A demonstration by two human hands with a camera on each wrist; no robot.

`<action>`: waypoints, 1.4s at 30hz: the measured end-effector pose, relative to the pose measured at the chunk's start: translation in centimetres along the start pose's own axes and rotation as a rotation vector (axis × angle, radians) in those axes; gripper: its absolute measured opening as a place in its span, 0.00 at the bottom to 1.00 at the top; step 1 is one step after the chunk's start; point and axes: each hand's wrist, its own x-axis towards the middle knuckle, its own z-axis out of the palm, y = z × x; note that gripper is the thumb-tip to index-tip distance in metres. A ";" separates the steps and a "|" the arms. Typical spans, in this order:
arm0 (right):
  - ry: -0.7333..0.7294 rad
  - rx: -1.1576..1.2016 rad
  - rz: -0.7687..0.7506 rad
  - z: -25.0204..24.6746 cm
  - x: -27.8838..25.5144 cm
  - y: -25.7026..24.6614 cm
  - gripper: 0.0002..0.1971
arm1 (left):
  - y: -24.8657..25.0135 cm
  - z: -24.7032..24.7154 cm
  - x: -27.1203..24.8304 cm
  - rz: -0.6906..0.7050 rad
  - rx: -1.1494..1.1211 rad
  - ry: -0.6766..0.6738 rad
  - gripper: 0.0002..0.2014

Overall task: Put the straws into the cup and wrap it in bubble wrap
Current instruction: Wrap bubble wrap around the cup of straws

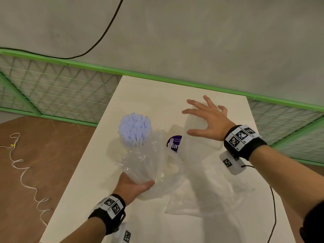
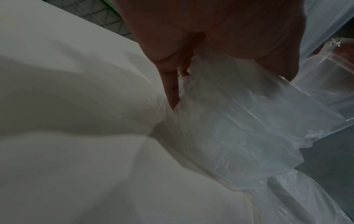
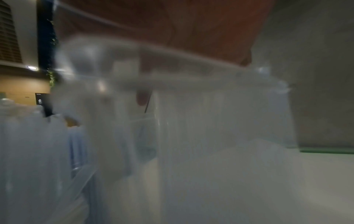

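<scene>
Head view looking down at table (image 1: 84, 181), wrist views close, sharing plastic wrap (image 2: 239, 128)

Place: looks like a recording or test workspace, not a home.
Enclosure: a green-framed wire mesh fence (image 1: 52, 88) runs behind the white desk (image 1: 84, 190).
Walls: bare grey plaster wall (image 1: 192, 32) with a loose black cable (image 1: 105, 30) hanging across it.
Floor: brown floor (image 1: 43, 146), a pale cord (image 1: 22, 176) lying in loops.

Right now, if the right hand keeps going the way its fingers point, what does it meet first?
Most likely the raised flap of bubble wrap just under the spread fingers of the right hand. Past it lies bare table. Depth is unclear, so the fingers may already touch it.
</scene>
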 end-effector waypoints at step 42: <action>0.164 0.544 0.212 7.2 -11.8 -10.6 0.38 | -0.8 -0.1 0.1 0.018 -0.029 0.012 0.19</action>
